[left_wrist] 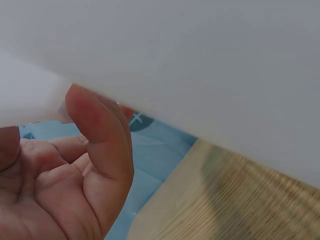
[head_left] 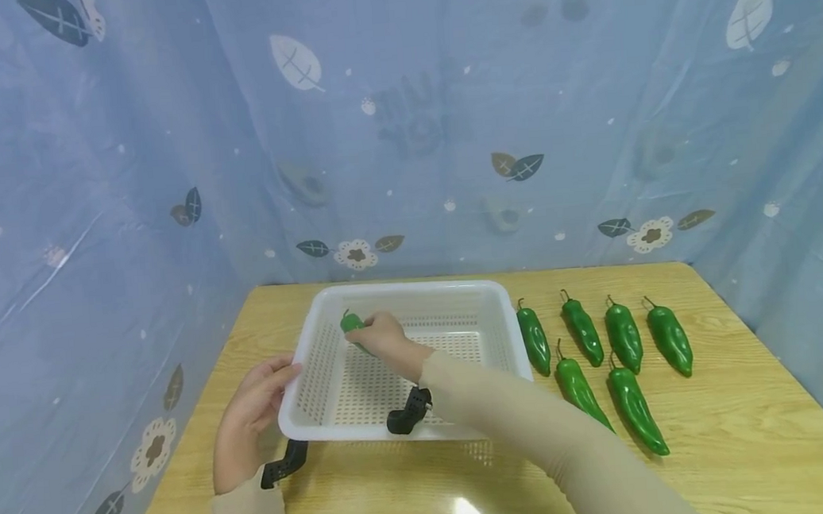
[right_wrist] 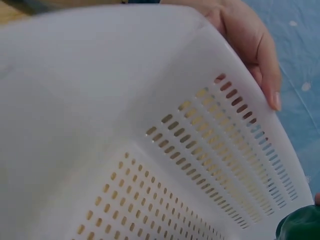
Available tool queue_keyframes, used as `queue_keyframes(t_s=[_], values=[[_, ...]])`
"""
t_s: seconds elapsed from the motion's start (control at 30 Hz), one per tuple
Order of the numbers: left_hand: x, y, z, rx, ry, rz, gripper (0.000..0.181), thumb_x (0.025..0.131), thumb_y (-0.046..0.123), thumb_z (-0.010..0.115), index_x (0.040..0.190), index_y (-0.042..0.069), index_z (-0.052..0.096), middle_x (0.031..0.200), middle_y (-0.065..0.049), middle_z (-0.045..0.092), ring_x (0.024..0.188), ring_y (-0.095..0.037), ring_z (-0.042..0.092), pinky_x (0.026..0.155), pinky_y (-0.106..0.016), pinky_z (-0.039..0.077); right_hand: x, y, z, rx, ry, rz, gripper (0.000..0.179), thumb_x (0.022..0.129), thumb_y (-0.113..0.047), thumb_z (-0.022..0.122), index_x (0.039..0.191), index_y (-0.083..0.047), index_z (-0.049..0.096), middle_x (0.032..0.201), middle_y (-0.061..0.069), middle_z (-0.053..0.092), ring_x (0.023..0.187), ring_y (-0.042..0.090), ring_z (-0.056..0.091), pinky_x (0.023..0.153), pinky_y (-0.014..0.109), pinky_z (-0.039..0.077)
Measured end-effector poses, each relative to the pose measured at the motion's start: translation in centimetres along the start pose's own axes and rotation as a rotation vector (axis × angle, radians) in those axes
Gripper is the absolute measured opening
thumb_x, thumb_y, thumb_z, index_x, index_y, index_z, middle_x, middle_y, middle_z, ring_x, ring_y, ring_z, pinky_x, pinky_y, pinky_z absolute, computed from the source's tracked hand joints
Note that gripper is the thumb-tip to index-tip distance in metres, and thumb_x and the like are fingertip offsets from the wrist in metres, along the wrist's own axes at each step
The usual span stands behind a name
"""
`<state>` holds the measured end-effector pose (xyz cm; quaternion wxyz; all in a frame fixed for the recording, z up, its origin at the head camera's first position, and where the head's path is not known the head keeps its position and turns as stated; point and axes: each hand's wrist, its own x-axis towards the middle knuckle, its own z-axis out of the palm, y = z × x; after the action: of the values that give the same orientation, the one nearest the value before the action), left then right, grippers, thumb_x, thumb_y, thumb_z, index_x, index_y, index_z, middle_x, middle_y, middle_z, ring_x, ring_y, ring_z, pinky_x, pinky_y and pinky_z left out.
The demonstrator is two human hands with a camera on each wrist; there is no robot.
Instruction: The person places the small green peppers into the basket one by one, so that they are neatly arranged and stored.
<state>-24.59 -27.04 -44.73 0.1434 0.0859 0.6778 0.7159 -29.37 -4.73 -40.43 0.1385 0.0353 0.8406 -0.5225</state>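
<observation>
A white perforated plastic basket stands on the wooden table, its floor bare apart from what my right arm hides. My left hand grips its left rim; in the right wrist view the left hand has a digit over the outer edge. The left wrist view shows the left hand's curled fingers against the white wall. Over the back left part of the basket, my right hand pinches a green pepper, stem pointing up and away. Only part of that pepper enters the right wrist view.
Several green peppers lie on the table right of the basket, the nearest pepper close beside its right wall. A blue patterned curtain encloses the table at the back and sides. Black wrist mounts sit on both wrists.
</observation>
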Motion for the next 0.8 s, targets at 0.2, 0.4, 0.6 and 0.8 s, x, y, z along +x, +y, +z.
queue_keyframes(t_s=[0.2, 0.4, 0.6, 0.8], values=[[0.1, -0.1, -0.1, 0.002, -0.008, 0.013, 0.046, 0.101, 0.013, 0.043, 0.13, -0.022, 0.033, 0.1, -0.008, 0.069, 0.088, -0.022, 0.069, 0.074, -0.038, 0.057, 0.4, -0.4, 0.3, -0.026, -0.009, 0.011, 0.045, 0.083, -0.025, 0.071, 0.115, 0.004, 0.057, 0.109, 0.012, 0.061, 0.098, 0.024, 0.058, 0.087, 0.038, 0.051], [0.2, -0.2, -0.2, 0.02, 0.001, 0.016, 0.048, 0.101, 0.015, 0.044, 0.132, -0.02, 0.033, 0.101, -0.007, 0.069, 0.089, -0.021, 0.069, 0.075, -0.038, 0.057, 0.9, -0.5, 0.9, -0.065, -0.05, 0.015, 0.048, 0.083, -0.025, 0.071, 0.118, 0.005, 0.056, 0.108, 0.013, 0.06, 0.096, 0.023, 0.058, 0.083, 0.036, 0.052], [0.2, -0.1, -0.3, 0.014, 0.01, 0.007, 0.046, 0.101, 0.014, 0.044, 0.131, -0.02, 0.034, 0.101, -0.008, 0.069, 0.09, -0.023, 0.069, 0.075, -0.039, 0.057, 1.5, -0.3, 1.6, 0.005, -0.114, 0.071, 0.062, 0.082, -0.018, 0.072, 0.132, 0.004, 0.044, 0.118, 0.015, 0.056, 0.109, 0.027, 0.055, 0.093, 0.041, 0.048], [0.2, -0.3, 0.1, 0.025, 0.025, 0.001, 0.045, 0.1, 0.014, 0.046, 0.129, -0.019, 0.037, 0.102, -0.008, 0.069, 0.092, -0.024, 0.069, 0.076, -0.04, 0.056, 2.3, 0.5, 2.4, -0.047, -0.154, 0.085, 0.057, 0.077, -0.019, 0.076, 0.124, 0.003, 0.051, 0.107, 0.012, 0.06, 0.098, 0.025, 0.059, 0.087, 0.038, 0.051]])
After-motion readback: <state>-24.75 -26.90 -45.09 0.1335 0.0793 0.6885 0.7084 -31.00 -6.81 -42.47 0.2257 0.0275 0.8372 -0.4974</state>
